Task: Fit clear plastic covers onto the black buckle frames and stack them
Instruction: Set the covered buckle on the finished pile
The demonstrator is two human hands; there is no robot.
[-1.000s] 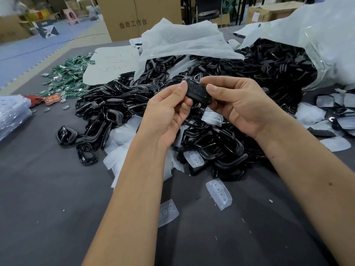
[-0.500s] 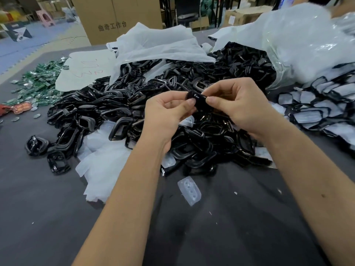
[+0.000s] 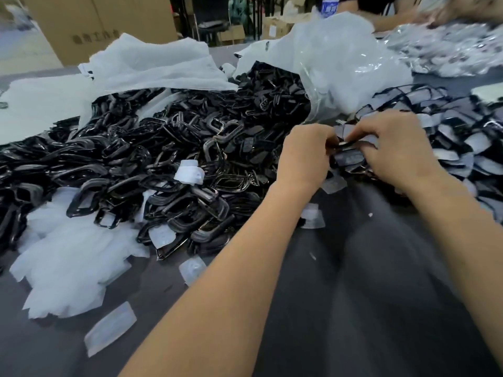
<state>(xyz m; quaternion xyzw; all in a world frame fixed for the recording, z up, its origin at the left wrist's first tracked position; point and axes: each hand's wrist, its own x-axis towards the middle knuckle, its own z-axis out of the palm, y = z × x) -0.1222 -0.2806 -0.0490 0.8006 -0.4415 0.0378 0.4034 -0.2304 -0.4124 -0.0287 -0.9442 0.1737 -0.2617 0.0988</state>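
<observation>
1. The left hand [image 3: 304, 156] and the right hand [image 3: 394, 151] meet over the near edge of the heap of covered frames [image 3: 462, 148] at the right of the dark grey counter [image 3: 367, 295].
2. Both hands have their fingers curled round one black buckle frame [image 3: 343, 145], which they hold between them; the left grip closes on its left end, the right grip on its right end, with the right fingertips bent down over it.
3. The picture is blurred there, so whether a clear cover already sits on that frame cannot be told.
4. The held frame is just above the covered frames, and it may touch them.
5. A large pile of bare black frames [image 3: 163, 159] spreads across the middle and left of the counter, well apart from the hands on the left side.
6. Loose clear covers lie on the counter near the left forearm: one [image 3: 110, 327] at the near left, one [image 3: 193, 268] by the pile's edge, one [image 3: 313, 216] just beside the forearm.
7. A heap of clear covers [image 3: 68, 262] lies at the left front of the pile.
8. A clear plastic bag [image 3: 340, 63] lies behind the hands, with black frames spilling from its mouth.
9. A cardboard box [image 3: 95, 23] stands beyond the counter.
</observation>
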